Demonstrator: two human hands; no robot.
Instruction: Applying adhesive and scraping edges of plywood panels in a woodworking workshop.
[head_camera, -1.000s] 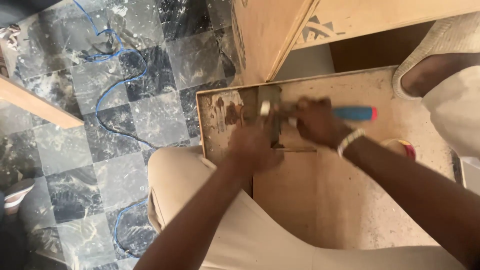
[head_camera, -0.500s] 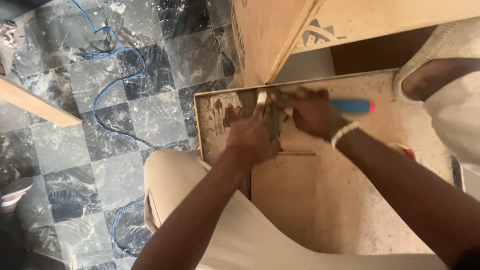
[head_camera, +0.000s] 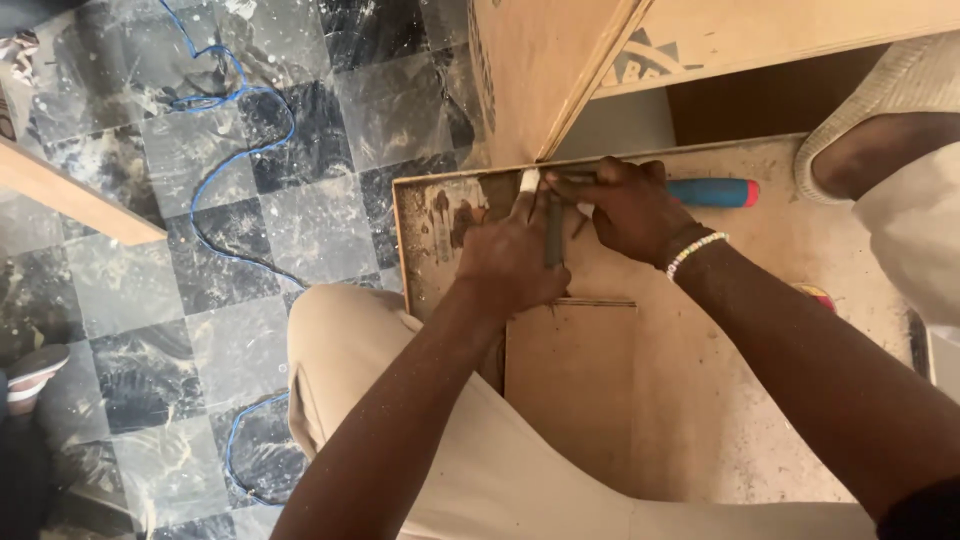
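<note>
Kneeling over the dusty tan wooden board (head_camera: 740, 400), the left hand (head_camera: 515, 260) presses down, fingers closed on a dark flat metal blade (head_camera: 553, 235) to steady it; the right hand (head_camera: 620, 205) grips the blue-and-red-handled tool (head_camera: 712, 192). Beyond leans a plywood panel (head_camera: 530, 70) bearing a dark triangular mark.

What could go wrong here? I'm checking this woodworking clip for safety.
The left hand presses right beside the metal blade of the tool that the right hand grips by its blue handle; a slip could cut the fingers. The blue cable loops loosely over the floor, a likely trip hazard.
</note>
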